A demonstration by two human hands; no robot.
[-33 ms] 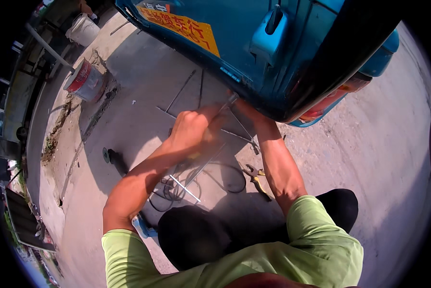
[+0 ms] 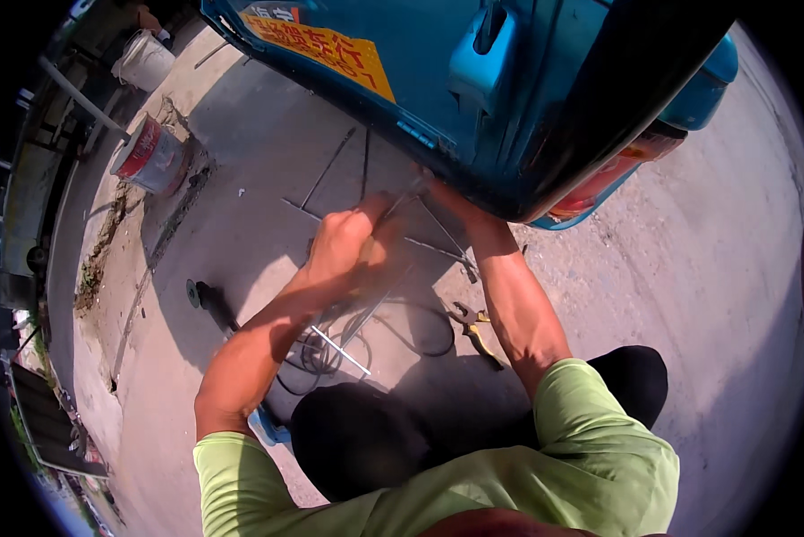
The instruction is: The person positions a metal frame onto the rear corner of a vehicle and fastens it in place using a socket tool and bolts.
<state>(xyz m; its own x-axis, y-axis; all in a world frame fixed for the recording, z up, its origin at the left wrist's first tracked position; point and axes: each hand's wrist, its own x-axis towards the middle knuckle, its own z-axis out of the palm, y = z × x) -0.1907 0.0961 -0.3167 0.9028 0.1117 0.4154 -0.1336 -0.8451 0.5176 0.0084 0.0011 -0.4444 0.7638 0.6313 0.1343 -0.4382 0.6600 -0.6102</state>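
My left hand (image 2: 341, 237) is wrapped around a slim grey metal rod (image 2: 405, 196) by the glossy blue vehicle panel (image 2: 429, 72); my right hand's (image 2: 456, 204) grip I cannot tell. The rod seems stiff and light, best held by its near end.

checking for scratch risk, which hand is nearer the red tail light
Right: the right hand is by the blue panel, left of the red tail light; the left hand is farther left.

Left grip (image 2: 344, 240) and right grip (image 2: 458, 204) are near the blue vehicle (image 2: 523, 112).
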